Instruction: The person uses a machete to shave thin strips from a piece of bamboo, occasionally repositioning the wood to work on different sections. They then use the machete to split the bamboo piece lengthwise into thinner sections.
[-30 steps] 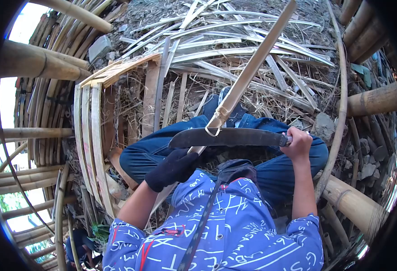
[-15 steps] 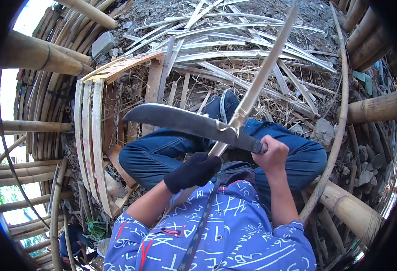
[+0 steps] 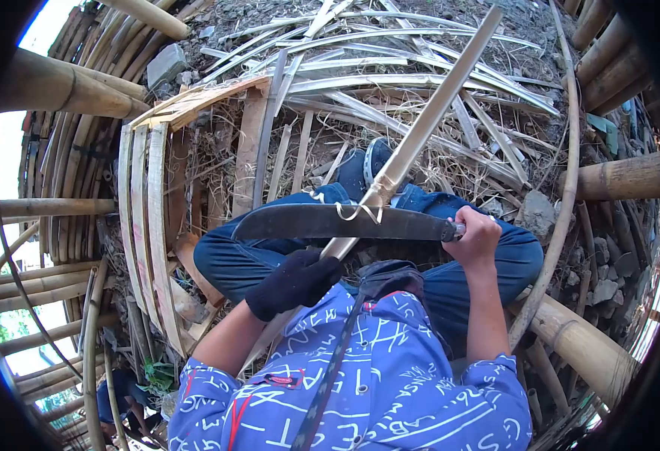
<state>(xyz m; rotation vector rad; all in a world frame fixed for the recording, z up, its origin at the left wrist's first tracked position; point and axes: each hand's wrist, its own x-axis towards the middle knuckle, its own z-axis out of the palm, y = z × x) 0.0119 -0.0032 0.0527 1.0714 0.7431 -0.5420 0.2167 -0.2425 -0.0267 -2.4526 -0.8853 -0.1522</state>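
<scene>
My left hand (image 3: 294, 283), in a black glove, is wrapped round the lower part of a long split bamboo strip (image 3: 431, 120). The strip slants from under my left forearm up to the far right, passing over my lap and shoes. My right hand (image 3: 474, 239), bare, grips the handle of a machete (image 3: 307, 222). Its broad dark blade lies crosswise over the strip, with the tip toward the left, a little beyond my gloved hand. A thin curled shaving (image 3: 360, 213) hangs at the place where blade and strip meet.
Several split bamboo strips (image 3: 360, 84) lie scattered on the ground ahead. A wooden frame of slats (image 3: 142, 218) stands at my left. Thick bamboo poles (image 3: 623, 178) flank both sides, with stones (image 3: 538, 213) at the right. Another person (image 3: 123, 406) is partly visible at lower left.
The machete has moved right and toward me along the strip, its blade now more level. My right hand has shifted right; my left hand and the strip's lower end have moved left.
</scene>
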